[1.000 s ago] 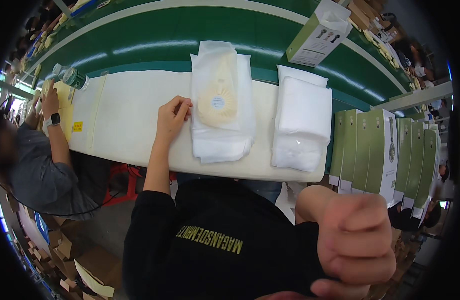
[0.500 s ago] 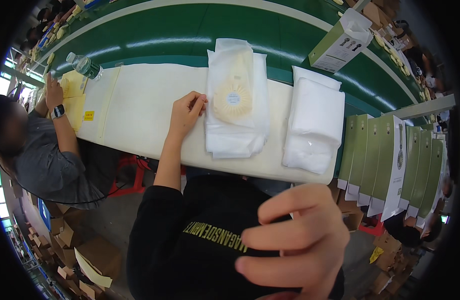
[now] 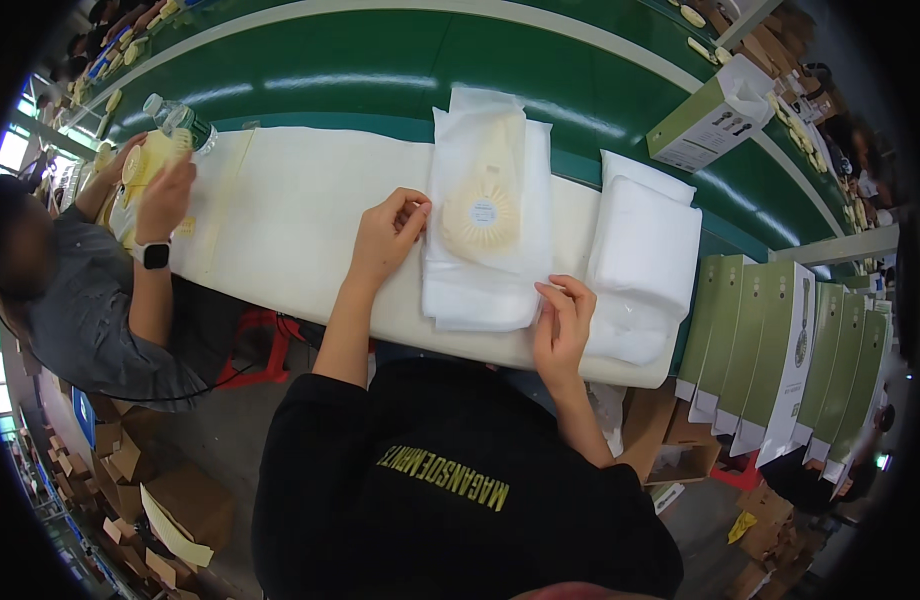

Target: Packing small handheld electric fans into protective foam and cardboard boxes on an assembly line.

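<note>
In front of me lies a stack of white plastic bags [image 3: 480, 306]. On top, inside a translucent bag, is a cream-coloured thing with a handle [image 3: 480, 213]; it resembles a handheld fan, with a round ribbed head, a round pale label and the handle pointing away from me. My left hand [image 3: 388, 237] is at the stack's left edge, thumb and fingertips pinched together; whether they hold the bag's edge is unclear. By the lower right edge is my right hand [image 3: 564, 328], its fingers bent and apart, with nothing visible in them.
Another white bag stack [image 3: 645, 250] lies right of mine. Green-and-white cartons [image 3: 770, 340] stand in a row farther right; an open carton [image 3: 707, 112] is on the green conveyor [image 3: 540, 65]. At left a co-worker's hand [image 3: 166, 200] moves near a water bottle [image 3: 180, 122].
My right hand has gone from close below the camera to the bag stack's lower right edge. My left hand stays at the left edge. The co-worker's raised hand has moved right.
</note>
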{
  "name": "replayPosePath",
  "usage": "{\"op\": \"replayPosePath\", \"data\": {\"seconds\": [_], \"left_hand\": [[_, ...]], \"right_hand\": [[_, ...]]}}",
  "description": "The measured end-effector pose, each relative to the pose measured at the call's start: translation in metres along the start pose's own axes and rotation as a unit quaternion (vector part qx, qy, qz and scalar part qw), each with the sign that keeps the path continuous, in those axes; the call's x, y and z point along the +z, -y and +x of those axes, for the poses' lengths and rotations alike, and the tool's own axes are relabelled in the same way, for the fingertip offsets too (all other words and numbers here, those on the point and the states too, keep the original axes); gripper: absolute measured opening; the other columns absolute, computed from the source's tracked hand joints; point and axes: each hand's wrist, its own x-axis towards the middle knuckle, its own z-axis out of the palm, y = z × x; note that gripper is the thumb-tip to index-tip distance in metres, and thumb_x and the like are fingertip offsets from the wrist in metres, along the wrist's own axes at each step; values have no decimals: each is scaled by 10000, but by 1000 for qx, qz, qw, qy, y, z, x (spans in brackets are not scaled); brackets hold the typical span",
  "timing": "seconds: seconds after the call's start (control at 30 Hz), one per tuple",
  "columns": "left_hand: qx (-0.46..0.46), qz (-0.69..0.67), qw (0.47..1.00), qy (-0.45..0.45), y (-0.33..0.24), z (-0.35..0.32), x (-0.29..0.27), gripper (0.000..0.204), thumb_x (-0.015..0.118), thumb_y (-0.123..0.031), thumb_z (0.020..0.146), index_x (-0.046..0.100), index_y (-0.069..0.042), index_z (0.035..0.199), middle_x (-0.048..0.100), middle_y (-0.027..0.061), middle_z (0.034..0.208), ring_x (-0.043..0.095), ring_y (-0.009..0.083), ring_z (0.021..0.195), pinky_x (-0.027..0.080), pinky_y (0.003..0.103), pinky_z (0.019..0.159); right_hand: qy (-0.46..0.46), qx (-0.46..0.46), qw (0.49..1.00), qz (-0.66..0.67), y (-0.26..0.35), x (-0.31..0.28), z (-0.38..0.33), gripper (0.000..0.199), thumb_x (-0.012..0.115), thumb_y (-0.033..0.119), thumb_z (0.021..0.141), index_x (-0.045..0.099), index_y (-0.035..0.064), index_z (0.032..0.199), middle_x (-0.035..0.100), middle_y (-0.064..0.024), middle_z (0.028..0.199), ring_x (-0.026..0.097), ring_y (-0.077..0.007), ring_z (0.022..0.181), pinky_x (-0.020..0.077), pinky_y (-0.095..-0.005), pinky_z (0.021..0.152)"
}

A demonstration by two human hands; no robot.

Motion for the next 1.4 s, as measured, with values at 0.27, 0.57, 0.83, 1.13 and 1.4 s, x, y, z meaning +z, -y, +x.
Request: {"op": "replayPosePath", "data": {"seconds": [0.27,0.57,0.83,1.13,1.4], "left_hand": [[183,125,965,-140,1,-11,-10,117,602,-30,887,642,-22,997,670,78,923,627,182,834,502,277,718],[168,384,877,-234,31,7,-106,430,602,-32,816,561,-45,1244,545,152,1299,460,374,1236,362,439,1055],[78,361,929,39,9,38,-113,438,612,-184,908,491,-20,1295,585,200,1245,553,380,1133,447,418,940],[195,108,975,23,-74,-68,21,441,634,-132,894,478,-12,1289,636,194,1081,602,385,1018,489,411,866],[243,144,942,184,-58,-69,15,212,718,-112,808,654,-59,1003,653,62,1007,609,265,896,494,375,771]], "right_hand": [[10,13,1000,12,-7,-1,-8,270,494,-128,821,649,-1,1002,579,-145,1080,530,-269,1007,446,-327,866],[10,34,998,48,-7,-2,-10,267,467,-120,813,642,-13,985,594,-146,1034,570,-268,925,467,-317,817],[-18,30,998,58,-4,0,-12,255,504,-127,773,655,-16,947,605,-135,975,557,-295,923,462,-350,805],[-91,-3,989,115,41,14,12,434,482,135,969,347,36,1369,503,-198,1195,536,-264,1002,447,-360,864],[-79,224,827,509,18,-35,3,561,459,378,1016,218,93,1435,479,-174,1189,541,-201,852,485,-353,688]]}}
